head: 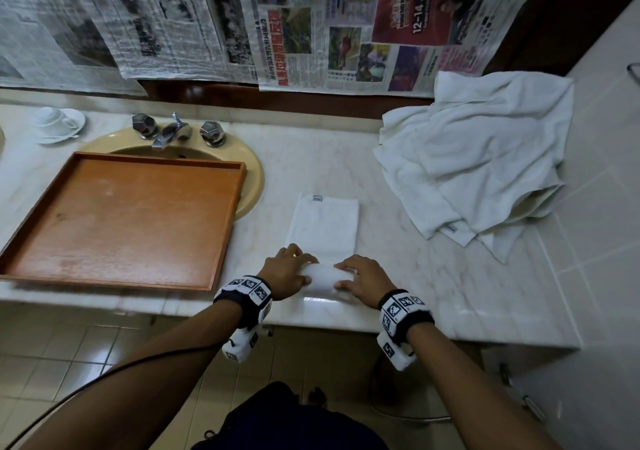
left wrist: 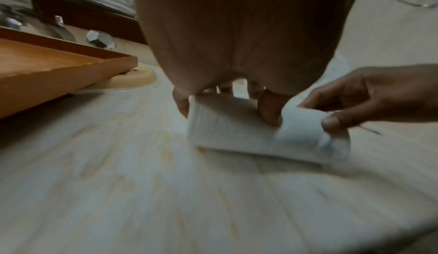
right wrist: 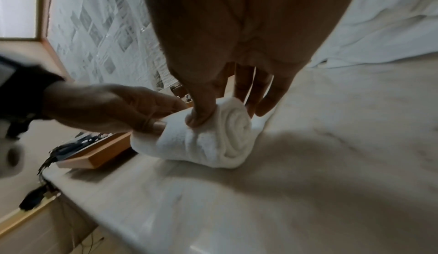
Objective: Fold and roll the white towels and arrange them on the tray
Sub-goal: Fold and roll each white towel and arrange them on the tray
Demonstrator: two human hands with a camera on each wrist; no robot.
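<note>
A folded white towel lies lengthwise on the marble counter, its near end wound into a roll. My left hand grips the roll's left end, thumb in front and fingers curled over the top. My right hand grips the right end, where the spiral shows, thumb pressed on the near side and fingers behind. The flat part of the towel stretches away from the hands. The wooden tray sits to the left, over part of the sink, with nothing on it.
A heap of loose white towels lies at the counter's back right against the tiled wall. A beige sink with chrome taps is behind the tray. A cup on a saucer stands far left. Newspaper sheets hang behind.
</note>
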